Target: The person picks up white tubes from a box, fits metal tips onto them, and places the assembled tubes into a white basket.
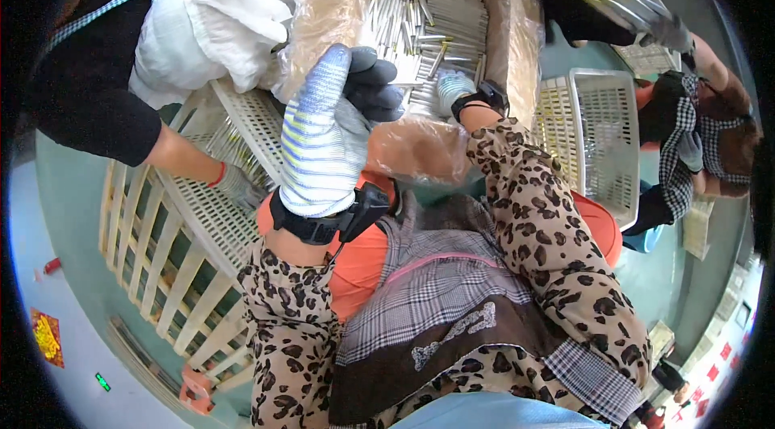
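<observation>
My left hand (pixel 323 134), in a striped glove with grey-coated fingers, is raised in front of the box. Its fingers are bent and apart, and I see nothing held in them. My right hand (pixel 454 90), gloved as well, reaches down into the cardboard box (pixel 514 33) and touches the thin white sticks (pixel 456 13) there. Its fingertips are mostly hidden, so I cannot make out whether they grip any. Many sticks lie loosely heaped, some with yellowish ends. Clear plastic film (pixel 420 154) lines the box and hangs over its near edge.
At left, another person's gloved hand (pixel 240 187) reaches into a white plastic crate (pixel 214 227) with sticks, beside a slatted one (pixel 153 259). A white cloth bundle (pixel 214 25) is above it. White baskets (pixel 605 146) stand at right, where another worker's gloved hand (pixel 670 32) holds sticks.
</observation>
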A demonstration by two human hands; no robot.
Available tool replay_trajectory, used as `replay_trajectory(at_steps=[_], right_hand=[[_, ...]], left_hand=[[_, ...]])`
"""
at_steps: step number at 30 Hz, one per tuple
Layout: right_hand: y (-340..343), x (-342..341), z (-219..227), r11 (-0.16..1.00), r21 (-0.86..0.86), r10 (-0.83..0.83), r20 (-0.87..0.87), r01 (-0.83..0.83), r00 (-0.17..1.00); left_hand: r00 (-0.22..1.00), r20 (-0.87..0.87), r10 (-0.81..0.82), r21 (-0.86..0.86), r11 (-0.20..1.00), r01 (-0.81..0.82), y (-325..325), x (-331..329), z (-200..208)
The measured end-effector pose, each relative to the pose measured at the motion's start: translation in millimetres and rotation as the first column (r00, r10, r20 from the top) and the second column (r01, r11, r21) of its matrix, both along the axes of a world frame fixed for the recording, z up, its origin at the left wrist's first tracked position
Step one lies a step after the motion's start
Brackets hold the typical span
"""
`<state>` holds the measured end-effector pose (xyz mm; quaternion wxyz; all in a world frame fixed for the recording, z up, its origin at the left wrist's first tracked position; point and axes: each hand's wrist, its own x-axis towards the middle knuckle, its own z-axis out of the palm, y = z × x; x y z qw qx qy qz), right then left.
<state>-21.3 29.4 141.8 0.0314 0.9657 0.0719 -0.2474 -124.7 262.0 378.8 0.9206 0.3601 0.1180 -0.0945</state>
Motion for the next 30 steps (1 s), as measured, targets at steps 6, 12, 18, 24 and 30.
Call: replay_trajectory(at_steps=[6,12,18,24,30], right_hand=[[11.9,-11.2,14.6,0.995,-0.051,0.072,-0.158,-0.081,0.985],[3.0,-8.4,6.2,0.997,-0.001,0.077,-0.238,-0.079,0.968],[5.6,-9.2,-4.6,0.993,0.098,0.074,-0.132,-0.062,0.988],[5.0,-6.4,-7.7,0.984,0.171,0.062,-0.034,-0.056,0.997],[8.7,6.9,39.4,0.885,0.459,-0.027,0.216,-0.077,0.976]], left_hand=[[1.000,-0.020,-0.007,-0.010,1.000,0.007,2.1,-0.8,-3.6],[1.000,-0.006,-0.003,-0.047,0.999,0.003,0.1,7.0,-11.2],[1.000,-0.016,-0.018,-0.017,1.000,0.017,-3.0,9.8,-14.3],[0.999,-0.038,-0.029,0.018,0.999,0.030,-4.3,19.0,-19.6],[0.997,-0.038,-0.061,0.045,0.997,0.062,-17.5,27.1,-30.8]])
